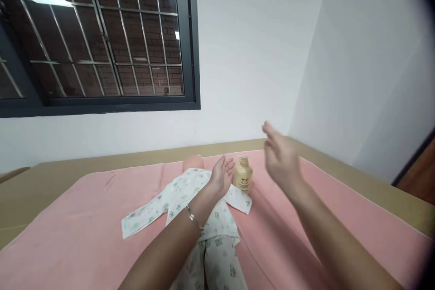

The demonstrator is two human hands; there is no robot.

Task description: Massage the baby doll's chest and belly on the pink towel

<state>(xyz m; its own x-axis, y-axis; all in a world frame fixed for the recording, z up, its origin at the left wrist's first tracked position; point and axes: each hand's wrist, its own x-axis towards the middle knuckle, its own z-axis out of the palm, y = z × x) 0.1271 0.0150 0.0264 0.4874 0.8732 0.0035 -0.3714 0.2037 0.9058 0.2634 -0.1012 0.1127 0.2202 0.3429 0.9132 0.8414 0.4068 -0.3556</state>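
Observation:
A baby doll [192, 162] lies on its back on a pink towel [84, 226], dressed in a white printed sleepsuit [176, 197]. My left hand [222, 174] hovers palm up over the doll's chest, fingers apart, holding nothing; a thin bracelet circles that wrist. My right hand [280, 156] is raised to the right of it, open and blurred, also holding nothing. A beige pump bottle [243, 174] stands upright on the towel between my two hands, just right of the left hand's fingertips.
The towel covers a tan table [44, 176] that meets white walls at the back and right. A dark-framed barred window [98, 36] fills the upper left. A wooden surface [419, 176] shows at the far right.

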